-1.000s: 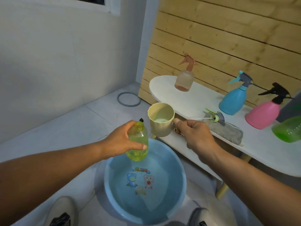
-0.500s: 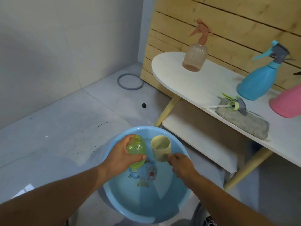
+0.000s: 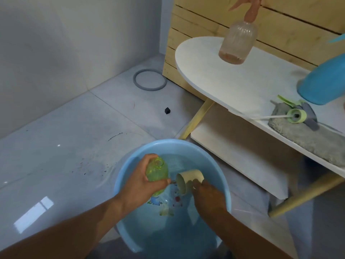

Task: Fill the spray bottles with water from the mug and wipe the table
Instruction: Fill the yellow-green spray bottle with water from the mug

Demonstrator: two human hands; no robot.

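1. The left hand (image 3: 139, 181) grips the uncapped green bottle (image 3: 156, 171) over the blue basin (image 3: 222, 174), neck pointing up and away.
2. The right hand (image 3: 207, 195) holds the cream mug (image 3: 189, 180) — tipped on its side, mouth facing the bottle, just beside it and low in the basin.
3. On the white table (image 3: 214, 79) stand a pink bottle (image 3: 238, 42) and a blue bottle (image 3: 324, 83); the green sprayer cap (image 3: 296, 115) lies on a grey cloth (image 3: 308, 135).

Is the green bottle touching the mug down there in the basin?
Apart. The head view shows a narrow strip of basin water between the green bottle, held by the left hand, and the rim of the tilted mug in the right hand.
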